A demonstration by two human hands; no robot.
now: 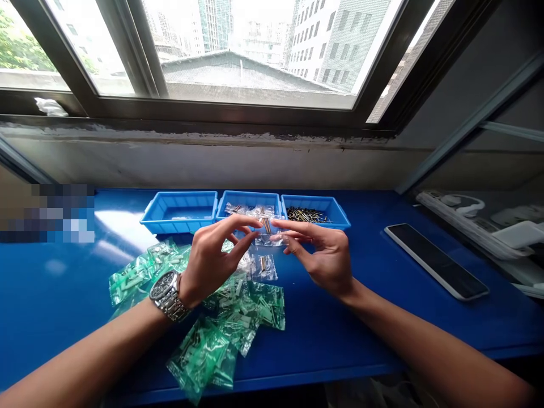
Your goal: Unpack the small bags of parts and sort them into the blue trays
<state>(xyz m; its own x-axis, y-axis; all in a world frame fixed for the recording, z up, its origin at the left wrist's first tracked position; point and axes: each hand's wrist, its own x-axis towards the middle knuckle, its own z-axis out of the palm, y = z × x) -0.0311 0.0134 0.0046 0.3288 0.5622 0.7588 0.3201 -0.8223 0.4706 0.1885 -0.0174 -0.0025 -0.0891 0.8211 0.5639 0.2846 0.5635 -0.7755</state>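
A small clear plastic bag (266, 225) with a few short metal pins in it is stretched between my two hands, in front of the middle blue bin. My left hand (216, 249), with a metal watch on the wrist, pinches the bag's left side between thumb and fingertips. On the other side, my right hand (325, 252) has its fingertips at the bag's right edge. Just below lies another clear packet (263, 265) with metal pins. Green-tinted plastic packets (238, 309) are heaped under and around my left forearm.
Three blue bins stand in a row at the back: the left bin (178, 224), the middle bin (249, 196) with clear packets, and the right bin (338, 218) with loose dark and brass-coloured pins. A phone (436, 260) lies at right, near a clear container (467, 226) with white items.
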